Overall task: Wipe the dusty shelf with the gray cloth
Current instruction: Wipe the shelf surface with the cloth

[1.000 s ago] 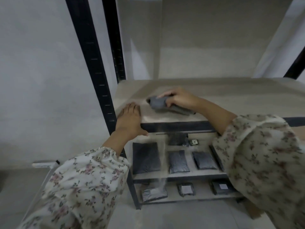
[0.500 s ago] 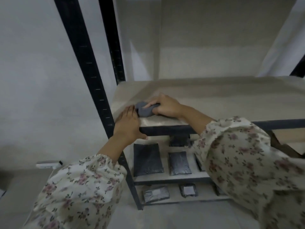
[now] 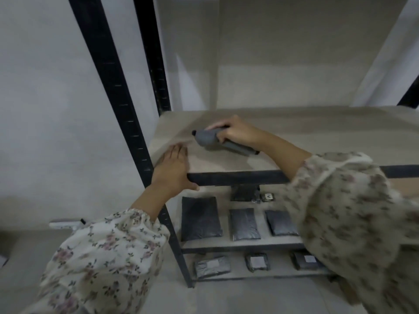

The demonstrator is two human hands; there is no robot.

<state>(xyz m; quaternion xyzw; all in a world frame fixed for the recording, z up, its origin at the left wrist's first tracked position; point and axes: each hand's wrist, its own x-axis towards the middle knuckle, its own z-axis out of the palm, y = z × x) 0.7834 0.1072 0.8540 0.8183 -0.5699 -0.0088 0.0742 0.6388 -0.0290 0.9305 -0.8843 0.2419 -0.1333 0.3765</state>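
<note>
Cloth (image 3: pixel 207 138) bunched under right hand (image 3: pixel 235 133), long axis left-right on shelf (image 3: pixel 317 137).

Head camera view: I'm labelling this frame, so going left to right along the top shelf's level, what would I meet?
Black perforated metal upright → left hand flat on the beige dusty shelf board → bunched gray cloth → right hand gripping that cloth.

Gray cloth (image 3: pixel 207 138), beige shelf (image 3: pixel 317 134), floral sleeves (image 3: pixel 108 252)
</note>
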